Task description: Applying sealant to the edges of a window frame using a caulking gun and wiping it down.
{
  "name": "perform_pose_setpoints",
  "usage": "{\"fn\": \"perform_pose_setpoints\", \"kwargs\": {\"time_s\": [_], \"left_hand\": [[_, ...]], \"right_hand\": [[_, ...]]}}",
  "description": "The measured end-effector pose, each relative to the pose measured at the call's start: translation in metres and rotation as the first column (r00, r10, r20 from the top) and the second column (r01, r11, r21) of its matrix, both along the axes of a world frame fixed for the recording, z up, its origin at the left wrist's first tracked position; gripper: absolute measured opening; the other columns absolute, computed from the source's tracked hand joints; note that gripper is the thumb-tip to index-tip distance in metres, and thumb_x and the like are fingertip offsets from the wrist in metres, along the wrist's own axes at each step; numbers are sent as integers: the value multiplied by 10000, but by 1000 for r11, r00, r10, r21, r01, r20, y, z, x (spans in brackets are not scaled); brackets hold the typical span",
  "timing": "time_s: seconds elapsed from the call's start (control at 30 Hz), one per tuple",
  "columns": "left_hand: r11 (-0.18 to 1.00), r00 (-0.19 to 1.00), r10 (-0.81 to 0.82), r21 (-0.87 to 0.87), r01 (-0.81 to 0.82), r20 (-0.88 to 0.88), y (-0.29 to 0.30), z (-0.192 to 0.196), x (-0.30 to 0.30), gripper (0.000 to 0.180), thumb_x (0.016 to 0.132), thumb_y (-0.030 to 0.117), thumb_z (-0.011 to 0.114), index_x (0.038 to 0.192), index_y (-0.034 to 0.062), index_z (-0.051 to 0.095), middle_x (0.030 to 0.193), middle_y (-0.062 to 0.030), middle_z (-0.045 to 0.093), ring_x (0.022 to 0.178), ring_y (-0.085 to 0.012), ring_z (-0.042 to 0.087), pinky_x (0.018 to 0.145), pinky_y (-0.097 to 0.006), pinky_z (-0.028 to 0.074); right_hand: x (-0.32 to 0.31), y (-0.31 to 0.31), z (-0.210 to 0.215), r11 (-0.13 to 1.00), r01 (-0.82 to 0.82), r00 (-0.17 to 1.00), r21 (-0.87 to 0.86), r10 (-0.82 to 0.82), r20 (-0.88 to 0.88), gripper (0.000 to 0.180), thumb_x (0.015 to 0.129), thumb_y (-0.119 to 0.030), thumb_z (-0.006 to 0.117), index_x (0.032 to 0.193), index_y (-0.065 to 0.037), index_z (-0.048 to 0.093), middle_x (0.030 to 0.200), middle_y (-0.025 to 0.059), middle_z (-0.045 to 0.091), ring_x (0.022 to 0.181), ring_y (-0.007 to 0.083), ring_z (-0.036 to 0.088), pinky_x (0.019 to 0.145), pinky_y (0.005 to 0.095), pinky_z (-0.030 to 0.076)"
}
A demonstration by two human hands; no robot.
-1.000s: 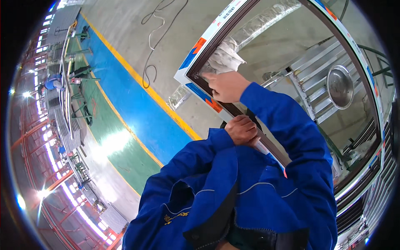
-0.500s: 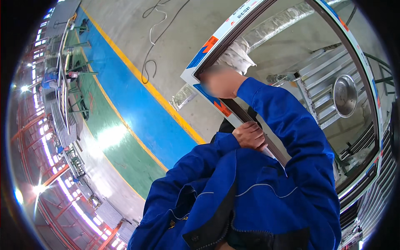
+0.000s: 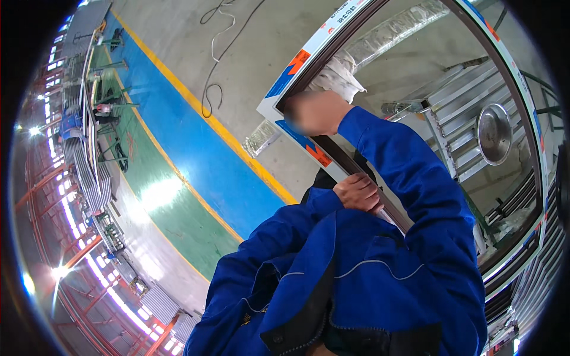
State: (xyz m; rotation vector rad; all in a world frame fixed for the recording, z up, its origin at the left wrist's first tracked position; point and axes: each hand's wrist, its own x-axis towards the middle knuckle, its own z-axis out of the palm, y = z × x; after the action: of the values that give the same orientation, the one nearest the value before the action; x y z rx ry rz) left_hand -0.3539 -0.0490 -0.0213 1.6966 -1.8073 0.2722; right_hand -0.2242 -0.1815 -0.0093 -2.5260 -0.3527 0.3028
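1. Across the right half of the picture, handling a big window frame (image 3: 320,38), with white film marked in blue and orange on its outer face and dark brown along its inner edge.
2. Just right of the picture's center, grasping the frame's near side with the left hand (image 3: 358,193), curling the fingers over it and showing the knuckles.
3. Slightly higher, keeping the right hand (image 3: 317,113) at the frame's corner; blurring too much at the fingertips to tell whether gripping or only touching.
4. Just above that hand, showing a crumpled white cloth (image 3: 338,77); overlapping too closely to tell whether touching it.
5. Across the lower middle, wearing a blue jacket (image 3: 380,291) with thin pale piping and bending both arms toward the frame.
6. Toward the upper right, through the frame's opening, seeing a bar wrapped in crinkly clear plastic (image 3: 404,26), slanting up from the cloth.
7. Farther right in the same opening, seeing a shiny metal bowl (image 3: 494,134) against a rack (image 3: 466,104) of pale metal slats.
8. At top center-left, showing a looped dark cable (image 3: 205,98) on gray floor.
9. Through the left half, showing a yellow line (image 3: 246,159) bordering blue floor (image 3: 178,139), then green floor (image 3: 196,222).
10. Near the left edge, showing stacked metal bars (image 3: 92,184).
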Motion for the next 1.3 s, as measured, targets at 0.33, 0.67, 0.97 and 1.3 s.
{"fn": "perform_pose_setpoints", "kwargs": {"time_s": [0.33, 0.67, 0.97, 1.3], "left_hand": [[1000, 1000, -9, -11, 9, -21, -1, 0, 1, 264, 718, 378, 675, 677, 128, 598, 789, -23, 625, 769, -172, 628, 804, -307, 518], [1000, 999, -21, 23, 22, -39, 0, 2, 1, 280, 743, 384, 677, 693, 118, 605, 782, -47, 635, 774, -201, 644, 805, -329, 522], [997, 999, -12, 69, 15, -52, 2, 2, -3, 279, 717, 370, 699, 699, 101, 628, 807, -65, 658, 794, -221, 666, 807, -354, 537], [997, 997, -39, 67, 42, -60, -1, 3, -1, 269, 720, 354, 695, 705, 99, 612, 758, -60, 635, 723, -216, 654, 764, -350, 546]], "right_hand": [[-2, 6, -5, 974, 0, 1000, 225, -3, 15, 356, 888, -326, 407, 813, -86, 659, 1012, 110, 666, 881, 328, 634, 734, 449, 509], [-10, 1, -14, 938, 15, 1000, 345, -10, -17, 327, 903, -309, 405, 789, -67, 593, 918, 139, 639, 885, 343, 603, 769, 440, 480], [0, 9, -11, 975, 46, 999, 219, -42, -21, 337, 896, -309, 409, 823, -61, 625, 1150, 96, 625, 875, 332, 624, 751, 441, 511], [-17, 5, -12, 968, 169, 978, 186, -187, 87, 323, 885, -288, 442, 785, -42, 626, 1290, 61, 574, 796, 329, 647, 697, 445, 527]]}}
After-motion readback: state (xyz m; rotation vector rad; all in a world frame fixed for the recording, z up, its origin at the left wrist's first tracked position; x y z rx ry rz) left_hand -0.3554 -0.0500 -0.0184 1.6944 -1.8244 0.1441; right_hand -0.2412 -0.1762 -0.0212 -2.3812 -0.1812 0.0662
